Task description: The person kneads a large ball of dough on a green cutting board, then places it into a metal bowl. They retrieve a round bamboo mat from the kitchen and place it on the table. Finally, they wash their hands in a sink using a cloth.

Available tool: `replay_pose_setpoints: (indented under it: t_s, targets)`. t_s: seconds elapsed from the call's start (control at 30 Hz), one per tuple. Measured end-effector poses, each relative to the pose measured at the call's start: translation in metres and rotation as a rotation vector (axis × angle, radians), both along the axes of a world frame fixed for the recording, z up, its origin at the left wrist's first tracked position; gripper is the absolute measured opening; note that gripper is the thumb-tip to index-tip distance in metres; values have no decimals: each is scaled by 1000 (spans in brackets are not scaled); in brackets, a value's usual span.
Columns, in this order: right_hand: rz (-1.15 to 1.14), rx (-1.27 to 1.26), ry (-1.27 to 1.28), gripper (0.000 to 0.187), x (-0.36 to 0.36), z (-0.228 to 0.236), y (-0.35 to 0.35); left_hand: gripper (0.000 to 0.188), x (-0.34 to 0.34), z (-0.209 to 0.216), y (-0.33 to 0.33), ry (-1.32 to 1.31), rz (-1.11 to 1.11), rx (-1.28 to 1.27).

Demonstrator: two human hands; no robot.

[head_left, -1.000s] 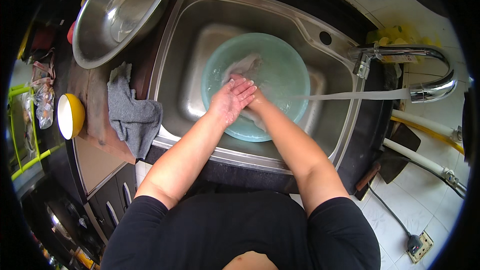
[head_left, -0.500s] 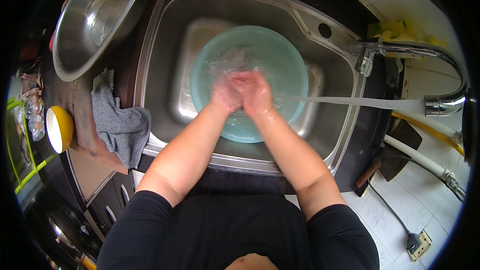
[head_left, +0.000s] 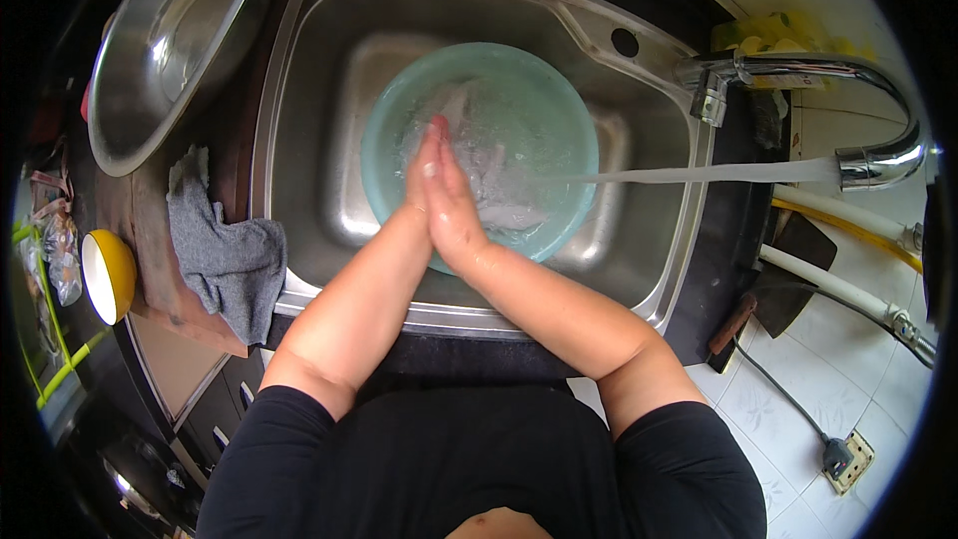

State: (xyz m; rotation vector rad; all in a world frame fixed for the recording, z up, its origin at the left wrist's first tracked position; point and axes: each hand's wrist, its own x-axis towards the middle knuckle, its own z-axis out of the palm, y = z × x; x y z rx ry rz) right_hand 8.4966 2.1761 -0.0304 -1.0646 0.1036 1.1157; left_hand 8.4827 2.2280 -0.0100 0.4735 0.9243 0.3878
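Note:
A pale green basin (head_left: 583, 120) holds water and stands in the steel sink (head_left: 309, 90). My left hand (head_left: 419, 180) and my right hand (head_left: 454, 212) are over its left side, wet and pressed palm to palm. Their fingers are stretched out and point to the far side; I see nothing between them. In the water just right of the hands lies something whitish and crumpled, perhaps a cloth (head_left: 489, 175), blurred by ripples. From the chrome faucet (head_left: 878, 168) on the right, a stream of water (head_left: 699, 176) runs into the basin.
Left of the sink, a grey towel (head_left: 228, 255) lies on the wooden counter near a large steel bowl (head_left: 175, 55) and a yellow bowl (head_left: 112, 277). A cleaver-like blade (head_left: 793, 274) leans by the pipes at right. A plug (head_left: 836, 457) sits in the wall socket.
My hands were lower in the basin, side by side and cupped with palms up. Now they are pressed together and shifted left. The whole view has moved slightly.

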Motion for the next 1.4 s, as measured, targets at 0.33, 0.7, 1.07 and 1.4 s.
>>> replay_pose_setpoints:
  t_s: [0.33, 0.7, 1.07, 1.4]
  targets:
    - [110, -126, -661, 46, -7, 53, -16, 50, -7, 1, 2, -25, 41, -226]
    - [7, -789, -1110, 34, 104, -51, -43, 38, 3, -7, -23, 28, -233, 123]
    - [81, -271, -190, 31, 55, 35, -36, 24, -1, 19, -11, -121, -427, 276]
    - [51, -128, -209, 29, 57, 40, -53, 19, 2, 42, -15, -216, -462, 171]
